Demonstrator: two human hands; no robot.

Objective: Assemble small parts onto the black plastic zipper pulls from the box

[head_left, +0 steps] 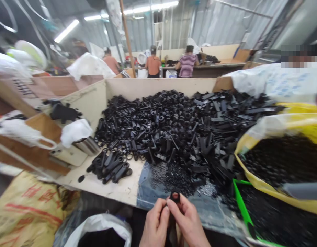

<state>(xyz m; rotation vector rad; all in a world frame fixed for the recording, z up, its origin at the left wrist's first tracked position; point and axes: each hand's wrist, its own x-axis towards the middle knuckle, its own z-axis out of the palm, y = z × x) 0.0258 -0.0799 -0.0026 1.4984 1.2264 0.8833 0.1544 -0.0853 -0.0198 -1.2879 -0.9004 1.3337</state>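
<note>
My left hand (155, 228) and right hand (188, 221) closed, pinching a small black plastic part (175, 197) between them, just past a denim cloth (145, 192), black plastic pieces (158, 127) heaped in a pale wooden tray (158, 87), yellow sack (266, 187) to my right

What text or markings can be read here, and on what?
Nothing can be quoted as it reads.
Woven sack, bottom left: large red characters, too folded and skewed to read.
White plastic sack, right: small blue print, too blurred to read.
</note>
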